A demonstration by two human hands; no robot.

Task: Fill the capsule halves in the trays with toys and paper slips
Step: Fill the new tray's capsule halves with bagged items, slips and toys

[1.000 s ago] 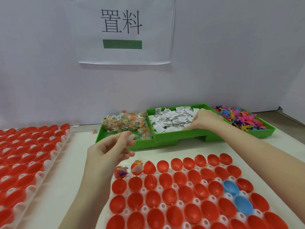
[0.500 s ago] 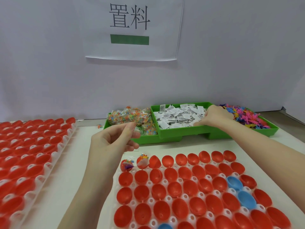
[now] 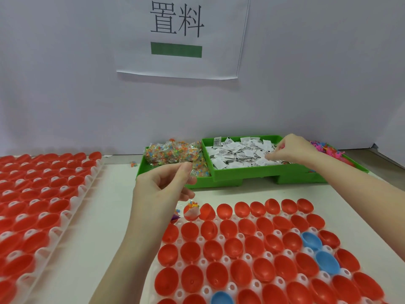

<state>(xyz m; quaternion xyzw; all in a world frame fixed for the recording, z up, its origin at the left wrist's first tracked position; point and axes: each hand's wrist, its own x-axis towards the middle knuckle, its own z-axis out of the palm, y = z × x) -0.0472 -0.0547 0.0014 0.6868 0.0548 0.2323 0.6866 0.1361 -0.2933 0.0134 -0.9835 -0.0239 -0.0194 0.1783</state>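
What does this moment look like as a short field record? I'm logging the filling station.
left hand: pinches a clear toy packet in its fingers, above the near tray
right hand: fingers curled in the paper slips
filled capsule half: far-left corner of near tray
blue halves: three visible
side tray: red halves

Left hand (image 3: 163, 189) raised, fingers curled; right hand (image 3: 292, 150) pinching.

Pale wall behind a cream worktable

A white paper sign (image 3: 182, 38) with two black characters and a green bar hangs on the plain wall (image 3: 65, 84); the table (image 3: 105, 216) is evenly lit.
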